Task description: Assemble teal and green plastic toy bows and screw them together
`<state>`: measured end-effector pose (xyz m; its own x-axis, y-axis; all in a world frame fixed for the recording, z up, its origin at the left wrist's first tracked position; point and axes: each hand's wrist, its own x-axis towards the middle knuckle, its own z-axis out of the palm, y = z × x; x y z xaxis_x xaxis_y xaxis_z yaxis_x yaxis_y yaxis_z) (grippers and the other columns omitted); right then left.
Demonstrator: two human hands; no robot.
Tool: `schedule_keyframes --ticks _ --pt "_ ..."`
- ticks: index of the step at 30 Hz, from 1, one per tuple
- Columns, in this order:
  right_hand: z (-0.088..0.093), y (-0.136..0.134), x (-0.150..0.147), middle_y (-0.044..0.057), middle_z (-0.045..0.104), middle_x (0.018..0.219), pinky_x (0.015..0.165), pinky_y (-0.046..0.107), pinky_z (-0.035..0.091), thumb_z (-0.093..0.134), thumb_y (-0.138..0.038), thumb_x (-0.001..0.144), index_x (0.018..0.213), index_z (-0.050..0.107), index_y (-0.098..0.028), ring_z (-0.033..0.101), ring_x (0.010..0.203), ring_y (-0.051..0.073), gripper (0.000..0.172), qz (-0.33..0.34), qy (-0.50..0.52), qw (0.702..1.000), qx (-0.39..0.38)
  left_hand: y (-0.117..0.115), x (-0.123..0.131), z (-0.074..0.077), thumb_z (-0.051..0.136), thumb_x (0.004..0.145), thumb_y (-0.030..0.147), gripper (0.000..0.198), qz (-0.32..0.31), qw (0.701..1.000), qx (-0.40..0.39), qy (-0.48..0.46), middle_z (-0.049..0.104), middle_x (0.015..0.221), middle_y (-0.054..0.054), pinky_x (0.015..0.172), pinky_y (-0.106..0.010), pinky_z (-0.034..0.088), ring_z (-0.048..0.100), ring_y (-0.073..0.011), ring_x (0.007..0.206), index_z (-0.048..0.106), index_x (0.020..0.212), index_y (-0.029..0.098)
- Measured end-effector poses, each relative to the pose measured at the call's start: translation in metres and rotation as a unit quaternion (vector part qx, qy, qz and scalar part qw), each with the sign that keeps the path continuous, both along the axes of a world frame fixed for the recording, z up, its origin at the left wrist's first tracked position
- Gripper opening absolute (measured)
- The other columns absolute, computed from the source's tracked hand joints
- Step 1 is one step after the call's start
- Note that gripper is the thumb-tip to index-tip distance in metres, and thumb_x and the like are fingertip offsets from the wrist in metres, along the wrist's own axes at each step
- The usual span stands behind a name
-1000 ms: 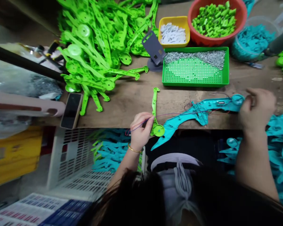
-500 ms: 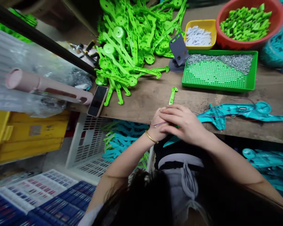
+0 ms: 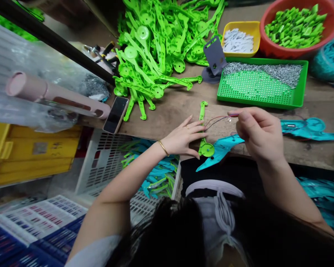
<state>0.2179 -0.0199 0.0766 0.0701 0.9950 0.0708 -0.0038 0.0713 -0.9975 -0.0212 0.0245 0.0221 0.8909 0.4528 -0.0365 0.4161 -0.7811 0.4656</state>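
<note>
My left hand lies with fingers spread across a green plastic part at the front of the bench. That part is long and thin, with a round disc at its near end. My right hand is closed in a pinch on thin red and dark wires, which stretch toward the green part. Below and between the hands sits a turquoise plastic part with a pointed end, partly hidden by my right hand. Another turquoise part with a round recess lies to the right.
A heap of green parts covers the back. A green tray holds small metal pieces beside a grey phone stand. Behind are a yellow bin and a red bowl. A phone and white crate are at left.
My hands were one over the other and have come apart. The right has moved right, drawing out the wires; the left has opened flat, uncovering the green part's disc and the turquoise part.
</note>
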Motion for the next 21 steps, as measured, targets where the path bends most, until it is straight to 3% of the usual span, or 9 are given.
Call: schedule_keyframes --ticks 4,7,9,12,14,16,18,21 --pt "0.0 -0.005 -0.003 -0.005 0.05 0.056 0.042 0.021 0.031 0.064 -0.043 0.086 0.086 0.068 -0.021 0.041 0.045 0.006 0.022 0.048 -0.007 0.998 -0.038 -0.016 0.015 -0.018 0.065 0.07 0.072 0.071 0.119 0.989 0.073 -0.055 0.063 0.11 -0.016 0.111 -0.057 0.034 0.056 -0.0328 0.116 0.066 0.109 0.014" --pt "-0.002 -0.004 -0.005 -0.003 0.057 0.062 0.047 0.021 0.038 0.066 -0.041 0.084 0.081 0.067 -0.019 0.047 0.052 0.007 0.022 0.056 -0.053 0.996 -0.053 -0.03 0.028 -0.028 0.065 0.07 0.072 0.069 0.242 0.964 0.086 -0.063 0.061 0.102 -0.015 0.094 -0.05 0.047 0.057 -0.0301 0.101 0.066 0.104 0.012" --pt "-0.005 -0.001 -0.007 -0.001 0.061 0.066 0.053 0.022 0.042 0.069 -0.039 0.08 0.079 0.068 -0.018 0.051 0.058 0.009 0.021 0.06 -0.091 0.992 -0.062 -0.037 0.033 -0.032 0.068 0.068 0.07 0.071 0.283 0.951 0.081 -0.09 0.061 0.105 -0.015 0.093 -0.048 0.047 0.056 -0.0297 0.102 0.064 0.109 0.012" --pt "-0.007 0.004 -0.009 0.0 0.064 0.066 0.056 0.023 0.043 0.072 -0.037 0.077 0.077 0.07 -0.017 0.053 0.06 0.01 0.02 0.082 -0.125 0.985 -0.09 -0.047 0.031 -0.034 0.071 0.069 0.065 0.073 0.321 0.924 0.071 -0.193 0.06 0.115 -0.015 0.103 -0.049 0.042 0.054 -0.0297 0.113 0.058 0.121 0.014" --pt "-0.007 0.006 -0.012 0.001 0.064 0.067 0.056 0.023 0.042 0.071 -0.038 0.076 0.077 0.071 -0.017 0.052 0.06 0.01 0.021 0.098 -0.12 0.982 -0.106 -0.052 0.024 -0.032 0.073 0.074 0.057 0.069 0.375 0.883 0.028 -0.28 0.062 0.117 -0.013 0.102 -0.046 0.045 0.058 -0.0265 0.112 0.054 0.127 0.017" --pt "-0.007 0.009 -0.016 0.001 0.064 0.067 0.055 0.023 0.04 0.071 -0.04 0.076 0.077 0.071 -0.017 0.051 0.06 0.01 0.023 0.106 -0.103 0.982 -0.115 -0.056 0.016 -0.029 0.071 0.08 0.047 0.057 0.416 0.833 -0.068 -0.357 0.067 0.108 -0.009 0.091 -0.037 0.052 0.065 -0.0206 0.1 0.055 0.127 0.019" --pt "-0.008 0.012 -0.022 0.0 0.06 0.064 0.053 0.023 0.036 0.071 -0.041 0.076 0.077 0.07 -0.016 0.047 0.058 0.009 0.025 0.114 -0.089 0.982 -0.118 -0.06 0.01 -0.026 0.072 0.082 0.039 0.043 0.427 0.791 -0.157 -0.408 0.071 0.1 -0.007 0.081 -0.029 0.055 0.068 -0.0155 0.089 0.061 0.119 0.02" --pt "-0.01 0.02 -0.033 -0.004 0.052 0.057 0.05 0.022 0.03 0.07 -0.041 0.077 0.078 0.069 -0.015 0.039 0.052 0.006 0.025 0.134 -0.083 0.979 -0.132 -0.062 0.006 -0.022 0.078 0.076 0.031 0.035 0.445 0.748 -0.211 -0.446 0.073 0.097 -0.005 0.075 -0.024 0.055 0.069 -0.013 0.084 0.067 0.107 0.02"
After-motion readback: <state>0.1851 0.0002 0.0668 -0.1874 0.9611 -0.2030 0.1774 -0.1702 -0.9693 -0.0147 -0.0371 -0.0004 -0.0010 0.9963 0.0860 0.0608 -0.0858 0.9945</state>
